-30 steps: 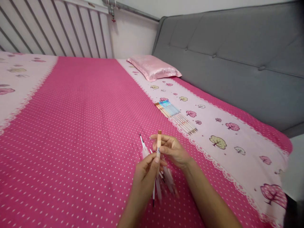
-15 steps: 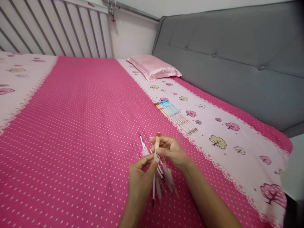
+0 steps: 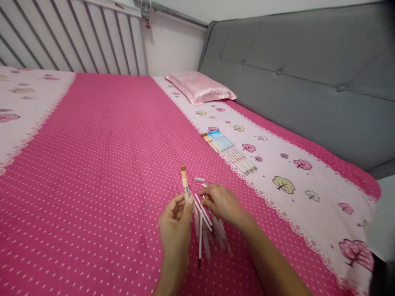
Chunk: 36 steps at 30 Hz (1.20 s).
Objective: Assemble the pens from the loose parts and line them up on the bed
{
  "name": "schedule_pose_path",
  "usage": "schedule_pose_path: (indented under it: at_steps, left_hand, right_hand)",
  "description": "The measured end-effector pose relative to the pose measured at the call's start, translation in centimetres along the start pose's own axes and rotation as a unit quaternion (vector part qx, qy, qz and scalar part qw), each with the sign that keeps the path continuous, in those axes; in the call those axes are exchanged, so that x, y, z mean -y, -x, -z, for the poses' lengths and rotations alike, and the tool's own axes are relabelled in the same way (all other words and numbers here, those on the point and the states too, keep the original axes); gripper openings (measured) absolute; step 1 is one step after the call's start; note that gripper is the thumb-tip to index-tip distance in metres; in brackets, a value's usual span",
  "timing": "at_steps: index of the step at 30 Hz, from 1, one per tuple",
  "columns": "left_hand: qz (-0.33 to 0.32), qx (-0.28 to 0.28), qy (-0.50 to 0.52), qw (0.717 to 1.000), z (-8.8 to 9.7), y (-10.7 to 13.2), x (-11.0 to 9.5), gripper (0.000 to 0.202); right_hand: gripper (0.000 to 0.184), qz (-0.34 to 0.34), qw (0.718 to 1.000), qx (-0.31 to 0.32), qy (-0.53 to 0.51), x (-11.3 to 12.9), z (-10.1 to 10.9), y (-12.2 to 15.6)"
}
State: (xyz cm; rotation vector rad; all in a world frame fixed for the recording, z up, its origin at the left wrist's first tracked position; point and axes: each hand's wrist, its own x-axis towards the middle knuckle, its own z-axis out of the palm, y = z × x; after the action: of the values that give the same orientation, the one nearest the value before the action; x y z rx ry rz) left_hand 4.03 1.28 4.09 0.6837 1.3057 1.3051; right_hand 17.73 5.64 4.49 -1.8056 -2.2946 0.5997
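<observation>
Low in the head view, near the middle, the left hand (image 3: 175,218) is raised above a hot-pink bedspread with white dots (image 3: 108,144). Its forearm is brought in from the bottom edge and held almost upright, with the back of the hand turned partly toward the camera. A slim beige tube with a brown end (image 3: 184,176) is pinched between thumb and forefinger at its lower, paler part; the remaining fingers are curled in toward the palm. The tube is held nearly upright, tipped slightly to the left, brown end uppermost, clear of the other hand.

The right hand (image 3: 225,205) is reached in from the lower right on a slanting forearm, its back turned up and its fingers pointed leftward. Its forefinger and thumb are bent, with only a small gap between them, over a loose heap; whether anything is gripped there cannot be told. In the heap, thin white sticks with black tips (image 3: 200,238) are crossed over pale translucent tubes (image 3: 206,246), which are partly blurred.

Farther off, beside the lace-edged border of a pale pink tree-print band (image 3: 296,205), a row of beige and blue slim pens (image 3: 220,140) is laid side by side. Just nearer, a row of whitish pens with brownish tips (image 3: 240,160) is lined up.
</observation>
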Motion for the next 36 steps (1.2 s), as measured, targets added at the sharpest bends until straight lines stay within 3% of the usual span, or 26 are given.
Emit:
schedule_pose_path:
  at_steps: [5,11,15,18,21,24,28,31,36]
  left_hand:
    - [0.001,0.005,0.011,1.0,-0.1,-0.2,0.3,0.029]
    - [0.008,0.001,0.016,1.0,-0.2,-0.1,0.3,0.031]
    - [0.012,0.004,0.02,1.0,-0.3,0.0,0.1,0.033]
    - [0.012,0.006,0.01,1.0,-0.3,0.0,0.0,0.033]
    - [0.01,0.01,-0.01,1.0,-0.3,0.0,0.1,0.033]
    - [0.005,0.021,-0.048,0.999,-0.3,0.0,0.3,0.031]
    - [-0.029,0.018,-0.095,0.995,-0.4,0.1,0.2,0.024]
    - [-0.05,0.013,-0.118,0.992,-0.5,0.1,-0.1,0.02]
    - [-0.056,0.012,-0.121,0.991,-0.5,0.2,-0.3,0.02]
  right_hand:
    - [0.019,-0.01,0.997,0.038,0.065,0.7,0.2,0.3]
    - [0.015,-0.025,0.997,0.029,0.062,0.9,-0.1,0.3]
    - [0.009,-0.005,1.0,-0.004,-0.001,0.5,-0.4,0.3]
    - [0.008,0.004,0.993,-0.041,-0.11,0.3,-0.3,0.0]
    - [0.011,0.022,0.959,-0.091,-0.267,0.3,0.1,-0.3]
    - [0.015,0.04,0.903,-0.178,-0.389,0.6,0.6,-0.2]
    - [0.018,0.057,0.842,-0.319,-0.431,1.3,1.2,0.5]
    - [0.019,0.074,0.83,-0.372,-0.409,1.9,1.4,1.1]
    - [0.018,0.096,0.842,-0.377,-0.373,2.2,1.4,1.4]
